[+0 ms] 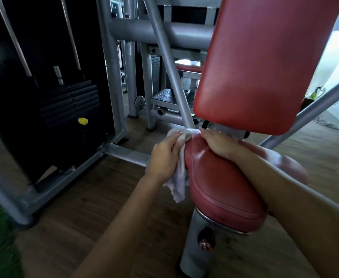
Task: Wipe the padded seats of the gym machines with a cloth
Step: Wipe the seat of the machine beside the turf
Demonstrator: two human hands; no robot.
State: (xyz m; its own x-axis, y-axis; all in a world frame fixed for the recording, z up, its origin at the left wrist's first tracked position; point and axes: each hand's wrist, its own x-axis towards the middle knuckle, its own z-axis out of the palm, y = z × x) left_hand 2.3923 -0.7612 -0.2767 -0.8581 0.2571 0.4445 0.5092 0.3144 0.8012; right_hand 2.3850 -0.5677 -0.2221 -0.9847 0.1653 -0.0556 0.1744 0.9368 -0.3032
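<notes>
Red backrest [255, 63] was seen upright above the red padded seat [221, 181], not touched by either hand. Left rear edge of the seat was judged the part in hand. Left hand [164, 157] was curled round the cloth [176, 187] and pressed to the side seam, cloth tail hanging loose. Right hand [218, 143] was laid flat on the seat's rear top, nothing held, likely steadying. Advised: loose tail gathered in, seam followed forward, top covered after. Glossy vinyl, judged easily wiped. Wood floor [84, 197] noted, dark weight stack [70, 103] at left, yellow pin [83, 121] set in it.
</notes>
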